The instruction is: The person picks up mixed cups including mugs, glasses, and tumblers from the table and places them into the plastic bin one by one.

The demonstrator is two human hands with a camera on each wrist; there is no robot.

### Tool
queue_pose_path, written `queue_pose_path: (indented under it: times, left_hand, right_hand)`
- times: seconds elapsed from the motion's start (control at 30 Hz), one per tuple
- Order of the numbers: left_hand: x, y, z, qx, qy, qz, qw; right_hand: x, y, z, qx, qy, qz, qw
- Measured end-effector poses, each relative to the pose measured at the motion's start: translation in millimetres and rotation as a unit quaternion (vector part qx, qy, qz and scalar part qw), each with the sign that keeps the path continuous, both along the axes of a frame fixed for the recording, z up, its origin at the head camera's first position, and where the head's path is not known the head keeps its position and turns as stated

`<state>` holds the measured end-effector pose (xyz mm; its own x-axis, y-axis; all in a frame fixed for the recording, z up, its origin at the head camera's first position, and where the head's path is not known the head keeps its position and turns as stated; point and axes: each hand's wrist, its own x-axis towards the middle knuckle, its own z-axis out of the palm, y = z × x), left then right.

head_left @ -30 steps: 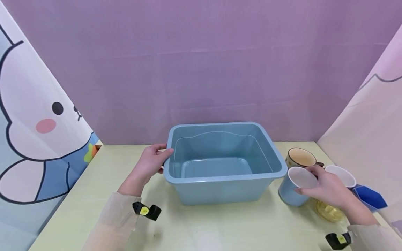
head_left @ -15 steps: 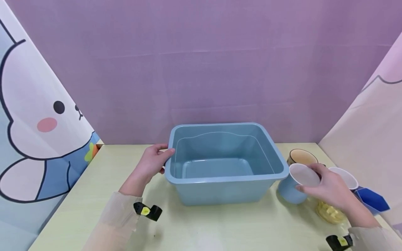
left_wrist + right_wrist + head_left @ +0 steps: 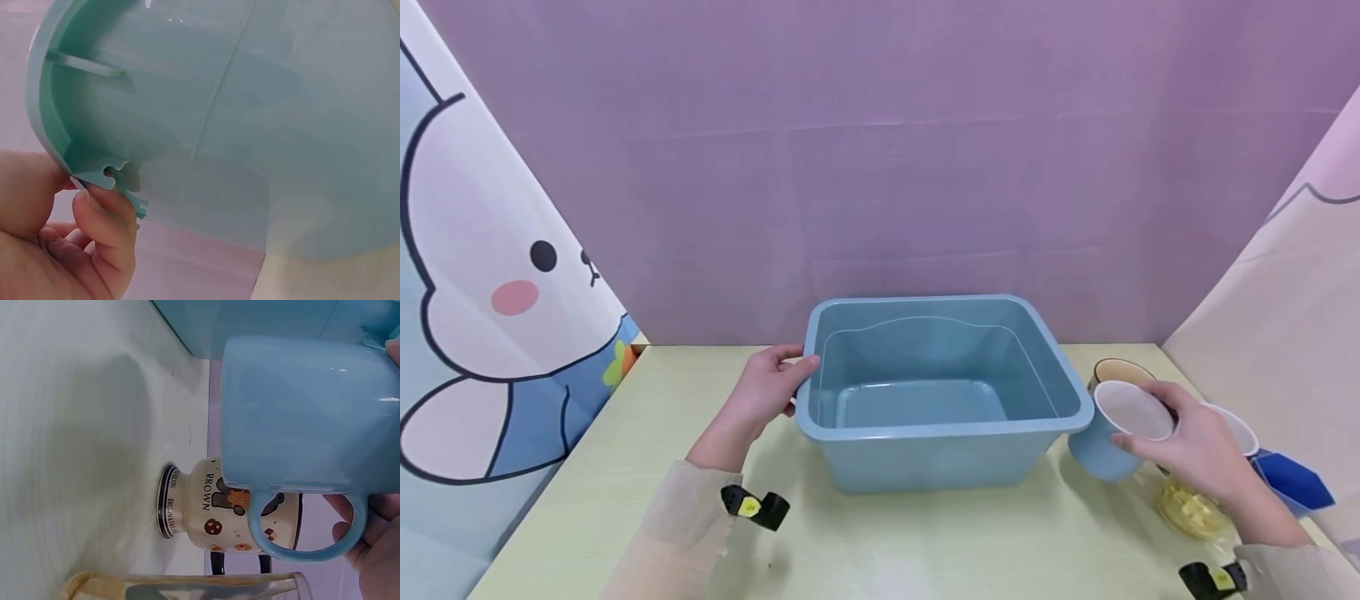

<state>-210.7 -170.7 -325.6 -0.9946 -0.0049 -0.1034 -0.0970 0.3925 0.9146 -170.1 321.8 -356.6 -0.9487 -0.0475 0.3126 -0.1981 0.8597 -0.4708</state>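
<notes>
At its left end, the light-blue plastic basin (image 3: 925, 460) has its rim pinched between the thumb and curled fingers of my left hand (image 3: 762, 390). The left wrist view shows the basin's outer wall (image 3: 244, 125) beside those fingers. My right hand (image 3: 1202, 446) grips a light-blue mug (image 3: 1099, 450) near its white-lined mouth. In the right wrist view the mug (image 3: 306, 419) hangs above the table, its handle on the near side. Just behind it stands a cream bear-print mug (image 3: 197, 506), partly hidden.
Right of the mug are a white-lined cup (image 3: 1240, 427), a dark-blue angular cup (image 3: 1296, 482) and a yellowish ribbed glass (image 3: 1191, 510), partly covered by my right hand. A purple cloth (image 3: 925, 167) hangs behind the pale table (image 3: 880, 542).
My right hand has raised the light-blue mug off the table and shifted it slightly right. The left hand keeps its hold on the basin rim.
</notes>
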Motion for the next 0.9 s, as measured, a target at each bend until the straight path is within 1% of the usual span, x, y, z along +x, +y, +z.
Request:
queue_pose_path:
  times: [0.33, 0.57, 0.9]
  left_hand:
    - [1.4, -0.8, 0.8, -0.003, -0.004, 0.002, 1.0]
    - [1.0, 0.2, 0.4, 0.001, -0.001, 0.002, 1.0]
    - [-1.9, 0.3, -1.0, 0.006, 0.001, -0.001, 1.0]
  right_hand:
    - [1.8, 1, 6.5, -0.014, 0.012, 0.008, 0.9998]
    - [2.8, 1, 12.4, -0.009, 0.01, 0.002, 0.9999]
    - [0.8, 0, 19.8, -0.005, 0.027, -0.005, 0.9996]
